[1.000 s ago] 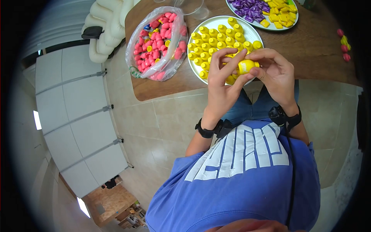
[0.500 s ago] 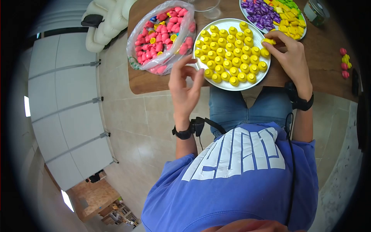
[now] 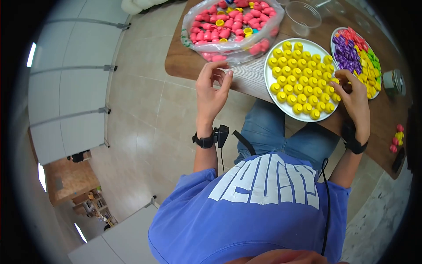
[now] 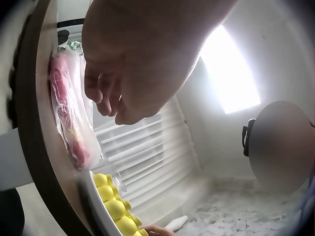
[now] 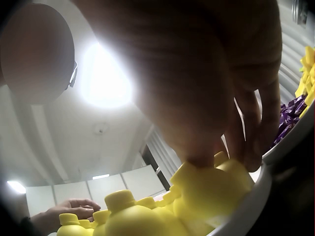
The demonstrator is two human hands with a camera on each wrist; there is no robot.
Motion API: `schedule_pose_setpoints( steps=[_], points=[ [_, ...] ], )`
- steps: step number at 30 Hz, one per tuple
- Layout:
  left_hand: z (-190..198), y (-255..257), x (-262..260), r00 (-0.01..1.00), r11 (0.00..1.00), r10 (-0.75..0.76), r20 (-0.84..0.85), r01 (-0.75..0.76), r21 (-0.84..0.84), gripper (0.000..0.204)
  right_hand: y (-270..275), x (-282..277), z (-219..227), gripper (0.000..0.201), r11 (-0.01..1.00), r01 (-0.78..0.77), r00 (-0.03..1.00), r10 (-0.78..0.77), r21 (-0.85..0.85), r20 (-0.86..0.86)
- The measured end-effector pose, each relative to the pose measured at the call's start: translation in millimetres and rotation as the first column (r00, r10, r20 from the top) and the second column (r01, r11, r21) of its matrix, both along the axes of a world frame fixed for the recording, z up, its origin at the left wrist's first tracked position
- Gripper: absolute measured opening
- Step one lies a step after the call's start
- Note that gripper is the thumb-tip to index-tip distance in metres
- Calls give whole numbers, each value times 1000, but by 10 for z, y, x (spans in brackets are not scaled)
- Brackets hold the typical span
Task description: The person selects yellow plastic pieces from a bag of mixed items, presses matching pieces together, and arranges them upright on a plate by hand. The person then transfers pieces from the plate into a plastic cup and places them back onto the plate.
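I'm pinching 1 yellow bottle (image 5: 211,191) with my right hand (image 3: 355,94), thumb and fingers clamped on it, just inside the white plate (image 3: 304,118) at 3 o'clock. If I'm pushing too hard, the other yellow bottles (image 3: 303,81) could be tipping, because they're standing so close. My left hand (image 3: 212,92) is hanging at 9 o'clock, thumb and fingers apart, holding nothing. A bag (image 3: 239,56) is sitting at 10 o'clock.

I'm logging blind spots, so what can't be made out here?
Head: yellow bottle, partly covered by right hand.
Head: far end of the plastic bag, cut off by top edge.
Left wrist: most of that hand, cut off by bottom edge.
Right wrist: purple pieces, partly behind a plate rim.
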State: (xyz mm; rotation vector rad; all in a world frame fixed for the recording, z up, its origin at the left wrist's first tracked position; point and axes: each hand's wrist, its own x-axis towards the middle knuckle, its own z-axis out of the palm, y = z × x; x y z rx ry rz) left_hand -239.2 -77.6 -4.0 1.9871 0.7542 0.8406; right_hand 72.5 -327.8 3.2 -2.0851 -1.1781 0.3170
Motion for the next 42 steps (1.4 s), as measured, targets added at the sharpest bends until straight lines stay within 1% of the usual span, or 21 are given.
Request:
schedule_pose_setpoints(
  steps=[4,7,9,10,14,16,17,19,20,22,23,26,28,32,34,35,37,38,39,41,42],
  points=[
    [10,187,31,998,998,42,56,-40,-42,25,-27,1,56,23,1000,15,999,-15,6,-38],
    [3,394,116,996,998,59,64,-59,-1,22,-50,-15,50,20,1000,24,997,-25,-13,-77],
    [24,554,223,999,966,45,9,-46,253,18,-52,-17,33,19,1000,22,994,-24,-17,-103],
    [37,611,268,997,939,83,7,-81,334,15,-79,-22,37,19,1000,25,996,-25,0,-91],
    [-31,854,471,996,907,88,5,-82,413,14,-123,-28,-42,21,989,101,994,-95,109,-60],
    [-89,961,529,993,889,63,-101,-10,458,12,-180,-45,-37,20,979,162,985,-153,123,-78],
    [-113,993,534,993,888,56,-104,-1,460,12,-215,-57,-40,20,967,217,974,-205,135,-96],
    [-107,1031,547,966,893,14,-260,105,438,16,-320,-67,-116,20,950,260,963,-243,171,-113],
    [-80,1020,550,965,891,6,-263,114,439,16,-382,-68,-162,19,933,294,954,-272,206,-127],
    [-22,979,536,944,942,-33,-329,140,305,18,-508,-65,-262,19,918,338,939,-317,207,-131],
    [-16,992,542,943,941,-35,-332,143,308,18,-566,-58,-321,19,906,370,928,-349,205,-132],
    [2,1050,546,911,966,-23,-411,125,225,20,-723,-14,-519,19,873,422,899,-367,246,-240],
    [23,1107,586,855,939,-79,-512,236,249,22,-804,11,-620,19,867,425,897,-364,262,-251],
    [20,1158,668,798,954,-79,-598,235,188,18,-887,-6,-680,19,859,440,890,-378,261,-256],
    [-22,1164,693,869,818,-24,-494,301,490,18,-894,-27,-677,19,849,461,879,-398,259,-262],
    [-22,1122,726,869,810,-31,-494,311,496,18,-897,-34,-684,19,840,480,869,-417,252,-267],
    [-32,983,751,980,941,-119,-161,163,296,17,-942,-20,-749,19,821,500,859,-431,274,-275],
    [-47,990,747,971,971,-235,-45,233,-45,17,-965,-21,-776,19,812,507,856,-434,289,-281],
    [-42,978,739,969,970,-241,-50,239,-44,17,-977,-28,-790,19,809,513,852,-439,288,-285],
    [20,907,705,949,879,-286,134,315,-358,13,-991,-30,-802,19,794,523,847,-447,309,-286],
    [-2,921,687,950,879,-284,131,312,-360,13,-993,-23,-810,19,796,523,847,-445,307,-289]
  ],
)
